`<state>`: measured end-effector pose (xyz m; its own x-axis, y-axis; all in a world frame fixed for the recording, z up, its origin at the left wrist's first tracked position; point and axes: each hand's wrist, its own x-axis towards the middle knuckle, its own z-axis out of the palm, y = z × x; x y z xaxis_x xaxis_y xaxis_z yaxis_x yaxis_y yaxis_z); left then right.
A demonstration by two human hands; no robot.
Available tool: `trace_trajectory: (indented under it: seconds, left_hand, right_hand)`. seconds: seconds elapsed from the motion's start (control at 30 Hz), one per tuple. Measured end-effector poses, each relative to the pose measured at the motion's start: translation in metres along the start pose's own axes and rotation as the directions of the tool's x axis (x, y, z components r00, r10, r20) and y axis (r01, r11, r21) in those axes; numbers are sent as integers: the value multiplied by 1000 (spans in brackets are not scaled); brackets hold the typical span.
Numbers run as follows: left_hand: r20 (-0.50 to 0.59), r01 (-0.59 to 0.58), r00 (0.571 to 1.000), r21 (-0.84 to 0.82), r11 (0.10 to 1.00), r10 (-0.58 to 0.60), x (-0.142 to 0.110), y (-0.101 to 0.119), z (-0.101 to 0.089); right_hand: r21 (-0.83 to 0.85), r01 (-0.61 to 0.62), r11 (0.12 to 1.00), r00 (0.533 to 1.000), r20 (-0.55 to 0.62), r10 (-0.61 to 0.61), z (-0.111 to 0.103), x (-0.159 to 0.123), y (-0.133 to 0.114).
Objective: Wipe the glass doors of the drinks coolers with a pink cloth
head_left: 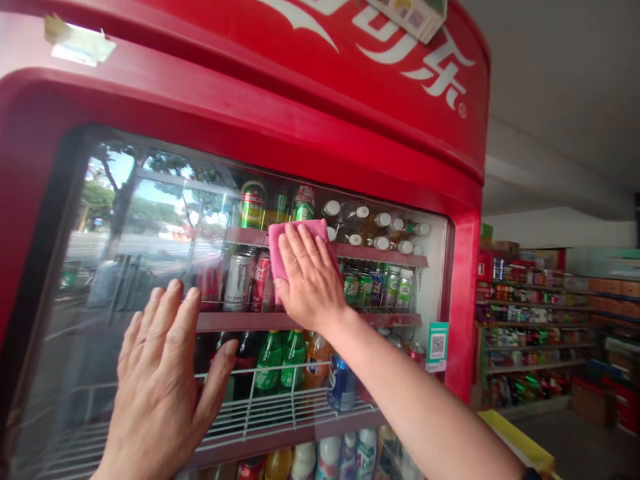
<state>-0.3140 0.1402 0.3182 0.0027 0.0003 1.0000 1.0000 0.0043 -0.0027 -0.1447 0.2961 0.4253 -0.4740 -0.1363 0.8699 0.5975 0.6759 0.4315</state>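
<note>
My right hand (307,277) presses a pink cloth (295,230) flat against the glass door (135,313) of a red Coca-Cola drinks fridge (210,127), with the cloth's upper edge showing above my fingers. Lower down and to the left, my left hand (160,380) rests on the same glass, palm forward and fingers spread, holding nothing. Behind the glass, wire shelves hold cans and bottles of drinks (280,360). Reflections of trees and a street cover the left part of the door.
A small QR-code sign (437,347) is fixed on the fridge's right frame. Beyond the fridge, at right, stand shop shelves (530,327) packed with goods. A yellow-edged object (520,437) sits at the lower right, near the floor.
</note>
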Motion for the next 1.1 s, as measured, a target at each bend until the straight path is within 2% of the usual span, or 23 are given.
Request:
trace_trajectory:
  seconds: [0.07, 0.13, 0.17, 0.23, 0.3, 0.33, 0.37, 0.4, 0.43, 0.5, 0.53, 0.57, 0.6, 0.67, 0.77, 0.8, 0.87, 0.97, 1.03, 1.1]
  left_hand:
    - [7, -7, 1000, -8, 1000, 7, -2, -4, -4]
    - [6, 9, 1000, -1, 1000, -9, -5, -15, -12]
    - [-3, 26, 1000, 6, 1000, -26, -6, -22, -17]
    - [-28, 64, 998, 22, 998, -64, -9, -37, -26]
    - [-43, 93, 995, 39, 995, -91, -11, -49, -32]
    - [-43, 100, 994, 46, 994, -98, -12, -53, -34]
    - [-41, 97, 995, 50, 994, -95, -12, -56, -36]
    - [-29, 92, 995, 52, 994, -90, -12, -57, -36]
    - [-16, 87, 996, 51, 995, -86, -12, -57, -36]
    - [26, 76, 997, 49, 996, -78, -12, -55, -36]
    - [42, 75, 996, 48, 996, -77, -12, -54, -35]
    - [52, 71, 996, 45, 997, -73, -11, -52, -35]
    - [56, 65, 996, 38, 997, -67, -11, -51, -34]
    - [53, 42, 998, 16, 999, -43, -11, -50, -34]
    - [57, 8, 998, -10, 1000, -8, -12, -50, -38]
    - [59, 4, 998, -10, 1000, -3, -12, -51, -41]
    - [65, 1, 998, 6, 1000, -2, -13, -54, -49]
    - [71, 23, 997, 37, 999, -26, -16, -64, -66]
    - [72, 37, 997, 45, 998, -41, -17, -71, -79]
    - [69, 39, 997, 48, 998, -42, -19, -79, -91]
  right_hand:
    - [-22, -104, 994, 995, 2, 104, -7, -21, 40]
    - [-56, -281, 958, 959, -57, 278, -13, -41, 82]
    - [-63, -380, 923, 921, -115, 372, -15, -49, 99]
    - [-46, -588, 807, 793, -229, 564, -14, -53, 119]
    - [-5, -726, 688, 654, -313, 689, -7, -40, 113]
    - [9, -746, 666, 626, -330, 706, -3, -28, 100]
    - [13, -734, 679, 638, -329, 696, 2, -14, 81]
    - [5, -683, 731, 694, -310, 650, 6, 1, 57]
    - [-10, -592, 806, 778, -265, 569, 10, 15, 29]
    - [-24, -367, 930, 921, -152, 359, 17, 36, -30]
    - [-11, -230, 973, 968, -111, 227, 21, 41, -59]
    - [12, -100, 995, 992, -76, 101, 24, 41, -85]
    - [37, 21, 999, 999, -39, -19, 27, 37, -109]
    - [81, 238, 968, 971, -4, -238, 33, 21, -144]
    - [137, 431, 892, 900, 12, -436, 41, -2, -162]
    - [154, 450, 880, 889, 16, -458, 42, -2, -159]
    - [170, 406, 898, 910, 19, -414, 40, 15, -145]
    - [139, 161, 977, 987, -18, -160, 33, 76, -117]
    - [118, 35, 992, 998, -46, -30, 28, 121, -107]
    - [122, -18, 992, 997, -70, 27, 27, 150, -113]
